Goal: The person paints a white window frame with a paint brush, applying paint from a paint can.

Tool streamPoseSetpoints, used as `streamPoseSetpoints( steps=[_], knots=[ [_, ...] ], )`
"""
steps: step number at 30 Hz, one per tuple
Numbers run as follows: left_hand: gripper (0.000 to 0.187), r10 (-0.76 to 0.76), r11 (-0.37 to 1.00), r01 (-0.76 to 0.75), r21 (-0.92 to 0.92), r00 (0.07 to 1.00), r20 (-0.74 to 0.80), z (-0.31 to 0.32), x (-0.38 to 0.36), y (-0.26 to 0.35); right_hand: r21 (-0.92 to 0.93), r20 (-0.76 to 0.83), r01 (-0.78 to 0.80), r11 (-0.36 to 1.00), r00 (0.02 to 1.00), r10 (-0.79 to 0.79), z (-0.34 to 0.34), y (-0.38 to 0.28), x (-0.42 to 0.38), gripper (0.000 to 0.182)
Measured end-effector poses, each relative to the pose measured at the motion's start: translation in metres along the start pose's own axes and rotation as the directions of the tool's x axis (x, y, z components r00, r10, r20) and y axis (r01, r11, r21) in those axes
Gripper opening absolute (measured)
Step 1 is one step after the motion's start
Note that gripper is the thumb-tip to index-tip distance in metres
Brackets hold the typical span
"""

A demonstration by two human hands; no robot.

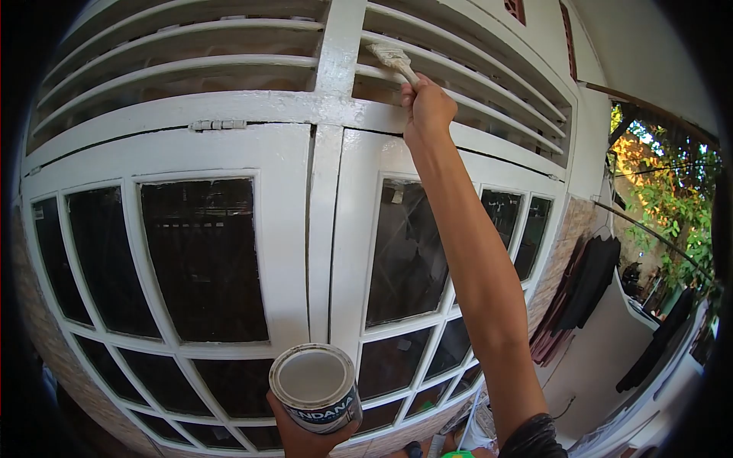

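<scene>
My right hand [430,109] is raised at the end of a stretched arm, its fingers closed round the handle of a paintbrush [392,58]. The brush head is coated in whitish paint and lies against or just in front of the white slats [466,80], near the upright post [336,53]; contact cannot be made out for sure. Low in the view, my left hand [313,440] grips an open paint can [314,382] from below and the side. Pale paint shows inside the can, and its rim is smeared.
Below the slats stand white window shutters [294,229] with dark glass panes and a painted hinge [218,125]. Dark clothes [592,275] hang at the right beside a low wall [588,374]. Green leaves [672,183] show beyond. Several items lie on the ground at the bottom.
</scene>
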State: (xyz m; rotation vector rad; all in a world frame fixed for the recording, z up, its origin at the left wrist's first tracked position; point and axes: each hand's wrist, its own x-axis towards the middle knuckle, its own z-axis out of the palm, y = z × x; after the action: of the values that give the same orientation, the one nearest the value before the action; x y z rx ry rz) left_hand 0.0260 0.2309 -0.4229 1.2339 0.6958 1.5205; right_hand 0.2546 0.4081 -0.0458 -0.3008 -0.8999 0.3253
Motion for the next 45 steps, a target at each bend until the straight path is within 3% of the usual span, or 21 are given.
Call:
streamPoseSetpoints(
  steps=[3,6,8,11,14,16,19,22,26,29,32,38,42,45],
  knots=[
    [0.123,0.07,0.996,-0.072,0.061,0.997,0.037,0.0,0.003,-0.015,0.064,-0.121,-0.004,0.998,0.993,0.012,0.007,0.002,0.005,0.025],
    [0.121,0.015,1.0,-0.015,0.005,0.999,0.034,0.005,0.0,-0.018,0.065,-0.244,0.021,0.998,0.97,-0.005,0.033,-0.001,-0.024,0.028],
    [0.115,-0.028,0.997,0.029,-0.077,1.0,0.012,0.01,-0.007,-0.007,0.117,-0.301,0.044,0.992,0.954,-0.007,0.047,-0.003,-0.034,0.032],
    [0.112,0.048,0.998,-0.046,-0.048,0.998,0.032,0.009,-0.008,-0.003,0.146,-0.323,0.058,0.988,0.946,-0.008,0.053,0.003,-0.032,0.033],
    [0.113,0.154,0.987,-0.158,0.035,0.985,0.081,0.003,-0.007,-0.005,0.108,-0.171,0.05,0.993,0.985,-0.031,0.026,0.015,-0.024,0.029],
    [0.113,0.157,0.987,-0.16,0.033,0.985,0.075,-0.002,-0.006,-0.007,0.085,-0.203,-0.005,0.996,0.979,0.022,0.003,0.017,-0.021,0.03],
    [0.113,0.153,0.988,-0.154,0.023,0.986,0.066,-0.007,-0.006,-0.009,0.064,-0.196,0.036,0.997,0.98,-0.023,-0.014,0.01,-0.017,0.03],
    [0.113,0.156,0.987,-0.157,0.019,0.985,0.069,-0.008,-0.007,-0.008,-0.017,-0.141,-0.059,0.998,0.988,0.056,-0.01,-0.003,-0.01,0.031],
    [0.113,0.151,0.988,-0.152,0.006,0.987,0.059,-0.013,-0.007,-0.009,0.038,-0.212,-0.016,0.999,0.977,0.024,0.02,-0.023,-0.013,0.032],
    [0.112,0.145,0.989,-0.146,0.007,0.988,0.052,-0.014,-0.007,-0.012,0.102,-0.127,0.031,0.994,0.992,-0.018,0.009,-0.012,-0.008,0.034],
    [0.111,0.128,0.992,-0.128,0.016,0.991,0.039,-0.015,-0.007,-0.015,0.135,-0.051,0.219,0.966,0.976,-0.214,-0.019,-0.003,-0.018,0.035],
    [0.107,0.152,0.987,-0.154,0.04,0.988,0.039,-0.012,-0.003,-0.014,-0.04,-0.198,0.044,0.998,0.979,-0.051,-0.017,-0.019,-0.017,0.033],
    [0.106,0.178,0.982,-0.182,0.06,0.982,0.058,-0.007,-0.005,-0.012,0.033,-0.202,0.088,0.996,0.976,-0.08,0.009,-0.007,-0.008,0.033],
    [0.106,0.217,0.969,-0.228,0.095,0.969,0.115,-0.01,-0.003,-0.019,-0.018,-0.066,0.08,0.997,0.995,-0.081,0.015,-0.001,-0.015,0.033]
  ],
)
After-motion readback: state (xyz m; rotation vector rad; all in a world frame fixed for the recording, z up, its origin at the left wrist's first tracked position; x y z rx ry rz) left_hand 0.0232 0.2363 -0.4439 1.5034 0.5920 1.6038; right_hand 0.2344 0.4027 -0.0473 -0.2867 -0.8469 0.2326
